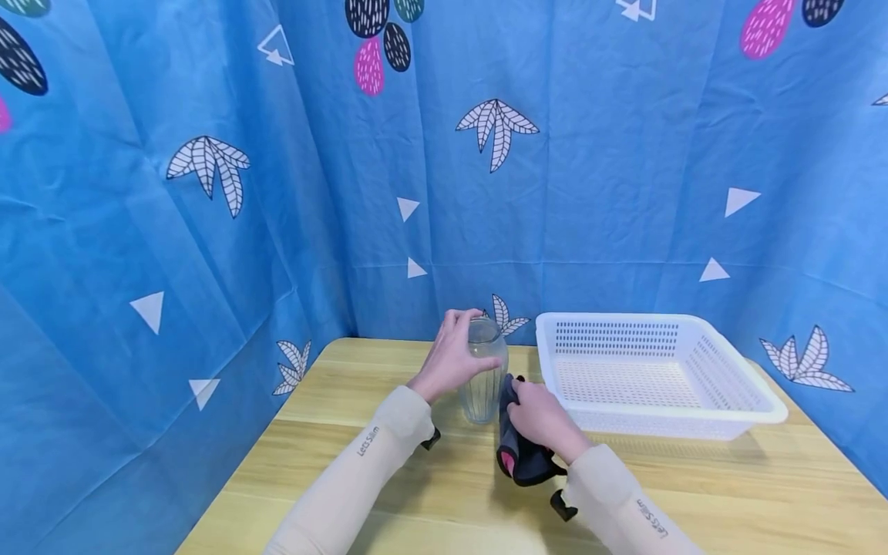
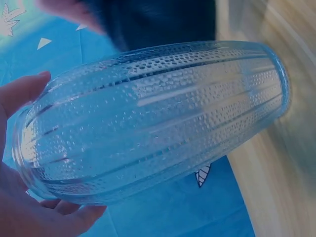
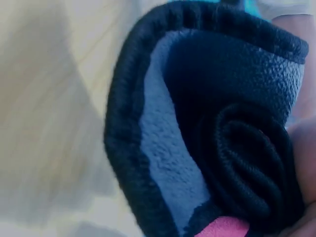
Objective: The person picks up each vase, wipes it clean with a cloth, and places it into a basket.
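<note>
While my left fingers (image 2: 84,217) grip the clear ribbed-glass vase (image 1: 480,397) on the pale-wood worktop (image 1: 305,455), a nudge from the folded black-and-grey cloth (image 1: 509,432) my right fingers (image 3: 303,158) clutch could topple it.

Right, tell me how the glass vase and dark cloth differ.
The glass vase is clear and ribbed; the dark cloth is opaque, with some pink showing. The vase looks rigid; the cloth curls over on itself. The left hand holds the vase; the right hand holds the cloth. Both are held.
</note>
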`<action>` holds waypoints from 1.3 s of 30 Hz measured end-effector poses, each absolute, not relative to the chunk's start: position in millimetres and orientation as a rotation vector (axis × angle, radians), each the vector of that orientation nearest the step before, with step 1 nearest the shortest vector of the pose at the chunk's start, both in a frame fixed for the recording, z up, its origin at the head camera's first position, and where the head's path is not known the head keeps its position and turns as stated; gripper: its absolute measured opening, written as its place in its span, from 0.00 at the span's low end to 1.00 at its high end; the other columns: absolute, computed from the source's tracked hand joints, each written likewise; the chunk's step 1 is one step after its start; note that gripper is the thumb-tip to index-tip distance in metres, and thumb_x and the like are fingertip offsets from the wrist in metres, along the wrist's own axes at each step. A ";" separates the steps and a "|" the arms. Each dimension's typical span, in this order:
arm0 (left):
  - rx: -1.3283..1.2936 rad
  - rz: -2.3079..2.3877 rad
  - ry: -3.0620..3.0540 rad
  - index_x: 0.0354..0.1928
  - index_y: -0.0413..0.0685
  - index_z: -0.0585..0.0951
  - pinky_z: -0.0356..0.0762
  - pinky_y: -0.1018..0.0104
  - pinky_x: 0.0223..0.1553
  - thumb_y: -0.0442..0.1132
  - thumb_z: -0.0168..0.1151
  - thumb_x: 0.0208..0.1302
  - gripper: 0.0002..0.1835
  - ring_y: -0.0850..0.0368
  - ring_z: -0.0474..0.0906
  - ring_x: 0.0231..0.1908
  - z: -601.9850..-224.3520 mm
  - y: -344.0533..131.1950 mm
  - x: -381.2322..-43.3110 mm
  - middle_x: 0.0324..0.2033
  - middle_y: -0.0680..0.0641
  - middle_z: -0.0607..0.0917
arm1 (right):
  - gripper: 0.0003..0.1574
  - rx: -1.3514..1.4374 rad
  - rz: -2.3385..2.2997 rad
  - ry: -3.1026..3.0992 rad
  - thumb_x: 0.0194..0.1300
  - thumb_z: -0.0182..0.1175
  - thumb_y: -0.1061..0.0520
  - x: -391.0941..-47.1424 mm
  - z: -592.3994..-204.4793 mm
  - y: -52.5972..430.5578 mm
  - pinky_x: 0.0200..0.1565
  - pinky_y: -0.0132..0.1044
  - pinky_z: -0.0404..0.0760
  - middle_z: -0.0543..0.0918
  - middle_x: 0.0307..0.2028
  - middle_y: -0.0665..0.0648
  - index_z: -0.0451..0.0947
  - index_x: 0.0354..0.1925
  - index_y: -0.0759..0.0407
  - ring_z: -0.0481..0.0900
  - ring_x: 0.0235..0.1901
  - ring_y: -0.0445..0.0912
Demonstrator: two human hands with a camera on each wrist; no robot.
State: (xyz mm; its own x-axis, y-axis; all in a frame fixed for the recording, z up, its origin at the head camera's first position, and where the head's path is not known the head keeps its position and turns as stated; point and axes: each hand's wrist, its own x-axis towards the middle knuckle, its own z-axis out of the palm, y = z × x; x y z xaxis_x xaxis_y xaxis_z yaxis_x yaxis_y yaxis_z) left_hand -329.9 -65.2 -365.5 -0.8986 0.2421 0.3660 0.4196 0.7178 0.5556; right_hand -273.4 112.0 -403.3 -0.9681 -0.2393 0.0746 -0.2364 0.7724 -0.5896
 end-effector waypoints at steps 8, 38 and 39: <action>-0.529 -0.930 -2.645 0.73 0.58 0.64 0.70 0.49 0.64 0.51 0.77 0.54 0.47 0.50 0.61 0.66 -362.8 -67.4 -331.6 0.69 0.52 0.68 | 0.35 -0.437 -1.123 3.080 0.71 0.52 0.61 -267.4 -366.1 112.5 0.28 0.38 0.75 0.78 0.61 0.72 0.62 0.74 0.66 0.78 0.25 0.47; -0.498 -0.992 -2.626 0.75 0.55 0.60 0.68 0.49 0.66 0.72 0.68 0.53 0.53 0.52 0.61 0.68 -369.3 -61.3 -333.0 0.71 0.52 0.65 | 0.33 -0.491 -0.718 3.096 0.68 0.57 0.64 -273.5 -411.4 100.5 0.42 0.50 0.84 0.82 0.51 0.76 0.66 0.67 0.79 0.85 0.44 0.61; -0.495 -0.995 -2.621 0.75 0.55 0.60 0.68 0.49 0.66 0.71 0.68 0.53 0.53 0.51 0.61 0.68 -370.0 -61.3 -333.9 0.71 0.52 0.65 | 0.30 -0.496 -0.714 3.067 0.68 0.57 0.64 -273.7 -414.8 100.9 0.40 0.50 0.83 0.82 0.51 0.75 0.69 0.65 0.78 0.85 0.42 0.60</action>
